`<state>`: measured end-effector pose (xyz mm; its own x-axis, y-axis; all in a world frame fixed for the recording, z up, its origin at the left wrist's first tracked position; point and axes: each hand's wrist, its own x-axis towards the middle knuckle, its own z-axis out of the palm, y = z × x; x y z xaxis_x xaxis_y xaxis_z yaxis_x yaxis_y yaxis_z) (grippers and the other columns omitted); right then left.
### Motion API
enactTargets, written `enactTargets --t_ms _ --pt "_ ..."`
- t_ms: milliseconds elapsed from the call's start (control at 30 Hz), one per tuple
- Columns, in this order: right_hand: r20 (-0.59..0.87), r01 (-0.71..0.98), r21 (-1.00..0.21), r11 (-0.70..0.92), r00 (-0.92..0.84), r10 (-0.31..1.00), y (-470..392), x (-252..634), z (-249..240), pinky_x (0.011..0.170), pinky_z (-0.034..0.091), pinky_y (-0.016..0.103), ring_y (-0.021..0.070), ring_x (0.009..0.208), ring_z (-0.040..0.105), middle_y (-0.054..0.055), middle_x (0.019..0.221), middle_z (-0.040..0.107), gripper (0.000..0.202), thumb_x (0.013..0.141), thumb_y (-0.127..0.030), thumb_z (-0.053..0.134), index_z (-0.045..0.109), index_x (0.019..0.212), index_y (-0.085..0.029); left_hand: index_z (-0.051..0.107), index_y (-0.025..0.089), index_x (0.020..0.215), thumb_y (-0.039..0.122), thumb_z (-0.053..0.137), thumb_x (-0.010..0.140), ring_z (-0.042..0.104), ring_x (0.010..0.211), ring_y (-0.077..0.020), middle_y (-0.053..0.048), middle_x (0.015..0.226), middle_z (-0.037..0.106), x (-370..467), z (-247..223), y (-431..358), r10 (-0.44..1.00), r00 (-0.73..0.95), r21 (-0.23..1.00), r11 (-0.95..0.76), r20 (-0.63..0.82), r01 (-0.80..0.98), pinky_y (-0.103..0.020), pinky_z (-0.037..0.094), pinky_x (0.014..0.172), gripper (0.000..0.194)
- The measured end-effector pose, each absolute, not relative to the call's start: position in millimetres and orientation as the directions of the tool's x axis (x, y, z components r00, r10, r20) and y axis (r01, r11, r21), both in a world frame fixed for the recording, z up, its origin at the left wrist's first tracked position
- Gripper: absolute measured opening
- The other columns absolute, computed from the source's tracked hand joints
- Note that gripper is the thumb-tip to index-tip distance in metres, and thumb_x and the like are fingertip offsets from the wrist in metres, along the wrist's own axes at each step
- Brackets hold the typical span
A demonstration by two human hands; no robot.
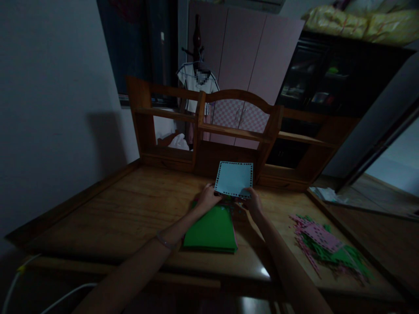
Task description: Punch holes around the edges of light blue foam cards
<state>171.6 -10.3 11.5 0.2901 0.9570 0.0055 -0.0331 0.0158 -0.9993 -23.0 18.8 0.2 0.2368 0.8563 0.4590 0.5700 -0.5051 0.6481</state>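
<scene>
A light blue paper sheet (234, 178) with small dark marks or holes all along its edges is held up in front of me. My left hand (210, 197) grips its lower left corner. At the lower right corner, my right hand (251, 201) pinches it, the thumb on top. Below the sheet, a stack of green paper (212, 229) lies on the wooden desk, with a little pink showing at its edge. Small bits lie between the hands, too dim to make out.
On the desk (131, 209), a heap of pink and green paper strips (327, 244) lies at the right. A wooden shelf unit (235, 131) stands along the back. White cables (68, 296) hang at the lower left.
</scene>
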Motion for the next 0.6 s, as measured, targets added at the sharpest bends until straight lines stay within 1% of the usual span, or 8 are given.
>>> enactTargets --t_ms 133,267,433,500,600 --pt "0.002 -0.073 -0.997 0.02 0.242 0.97 -10.1 172.7 10.5 0.037 0.03 0.018 0.0134 0.044 0.058 0.001 0.062 0.063 0.025 0.073 -0.04 0.05 0.055 0.084 -0.018 0.069 0.018 0.094 0.023 0.066 0.07 0.052 0.099 -0.0212 -0.006 0.101 0.064 -23.6 -1.9 19.7 0.853 0.233 0.629 -0.505 0.466 0.592 -0.029 0.043 0.086 0.025" --pt "-0.033 -0.102 -0.995 -0.007 0.258 0.966 -8.8 173.0 10.8 0.038 0.03 0.018 0.0139 0.044 0.058 0.0 0.058 0.062 0.028 0.072 -0.042 0.049 0.055 0.084 -0.018 0.069 0.018 0.093 0.024 0.062 0.073 0.052 0.095 -0.021 -0.006 0.096 0.065 -23.7 -3.0 19.9 0.841 0.269 0.589 -0.526 0.47 0.614 -0.03 0.043 0.086 0.021" --pt "-0.05 -0.098 -0.995 -0.026 0.249 0.967 -8.4 172.3 13.3 0.037 0.03 0.019 0.0121 0.04 0.055 -0.001 0.056 0.061 0.026 0.073 -0.042 0.048 0.055 0.082 -0.018 0.067 0.017 0.094 0.023 0.058 0.076 0.05 0.096 -0.021 -0.006 0.098 0.062 -22.4 -3.7 19.9 0.836 0.275 0.572 -0.53 0.474 0.626 -0.032 0.041 0.088 0.022" --pt "-0.048 -0.088 -0.996 -0.027 0.249 0.967 -9.3 172.2 14.7 0.036 0.029 0.019 0.0116 0.039 0.054 -0.001 0.056 0.061 0.025 0.073 -0.041 0.049 0.055 0.08 -0.018 0.065 0.016 0.098 0.022 0.054 0.077 0.049 0.1 -0.0215 -0.007 0.102 0.06 -21.7 -4.8 19.7 0.832 0.279 0.566 -0.537 0.479 0.626 -0.033 0.04 0.09 0.024" --pt "-0.018 -0.074 -0.997 0.0 0.24 0.971 -11.5 171.5 16.2 0.036 0.029 0.019 0.0112 0.037 0.053 -0.001 0.056 0.06 0.024 0.072 -0.039 0.05 0.055 0.08 -0.018 0.063 0.019 0.104 0.014 0.047 0.079 0.046 0.109 -0.0216 -0.006 0.114 0.057 -20.4 -8.0 18.9 0.81 0.348 0.544 -0.579 0.473 0.607 -0.036 0.036 0.097 0.031"
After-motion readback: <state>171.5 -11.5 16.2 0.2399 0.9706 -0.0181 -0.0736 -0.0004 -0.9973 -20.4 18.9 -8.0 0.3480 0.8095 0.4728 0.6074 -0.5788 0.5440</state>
